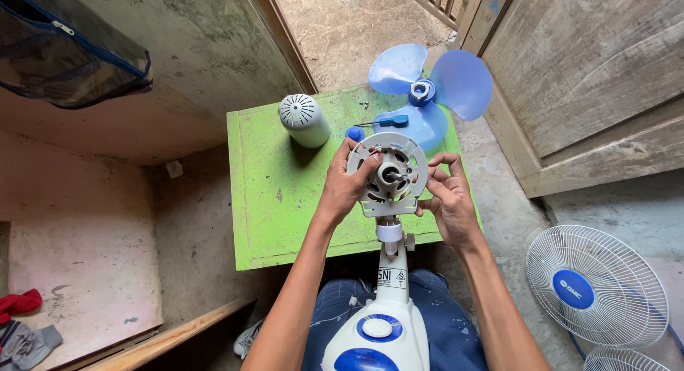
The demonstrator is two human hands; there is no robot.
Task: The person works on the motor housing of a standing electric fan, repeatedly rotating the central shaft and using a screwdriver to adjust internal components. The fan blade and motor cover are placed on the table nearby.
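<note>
Fan motor (pixel 388 173) upright on its stand (pixel 388 321); I see left hand (pixel 345 186) and right hand (pixel 449 200) both closed on its round housing, over green table (pixel 285 193).

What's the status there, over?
Left hand and right hand both grip the fan motor housing. Blue blade, screwdriver lie on green table.

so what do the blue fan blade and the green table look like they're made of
Fan blade: likely thin plastic, translucent pale blue with a smooth, slightly glossy surface; light passes through it. Green table: seemingly painted wood, matte bright green, with scuffs and worn spots where the paint is chipped; what lies under the paint cannot be told for sure.
</note>
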